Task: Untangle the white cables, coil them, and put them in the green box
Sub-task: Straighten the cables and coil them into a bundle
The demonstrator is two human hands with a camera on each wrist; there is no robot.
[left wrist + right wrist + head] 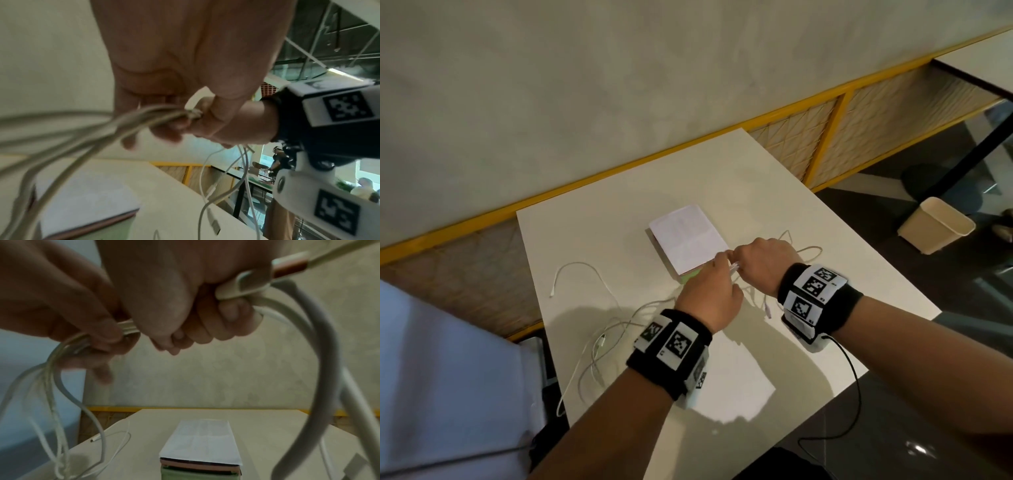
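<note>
Several white cables [602, 341] sprawl in a tangle over the white table [774, 192], with one loop out to the left. My hands meet above the near corner of the green box [690, 275], whose top is covered by a white sheet [686, 240]. My left hand [717, 274] pinches a bundle of cable strands [115, 123] between thumb and fingers [174, 120]. Right beside it, my right hand [756, 260] is a fist [195, 331] round the same cables [320, 331], and a connector pokes out by its little finger. Loose ends hang down to the table on both sides.
A beige waste bin [935, 226] stands on the dark floor off the table's right side. A yellow-framed mesh partition [825, 137] runs behind the table under a pale wall. A black wire [856, 377] trails from my right wristband. My white sleeve [431, 377] fills the lower left.
</note>
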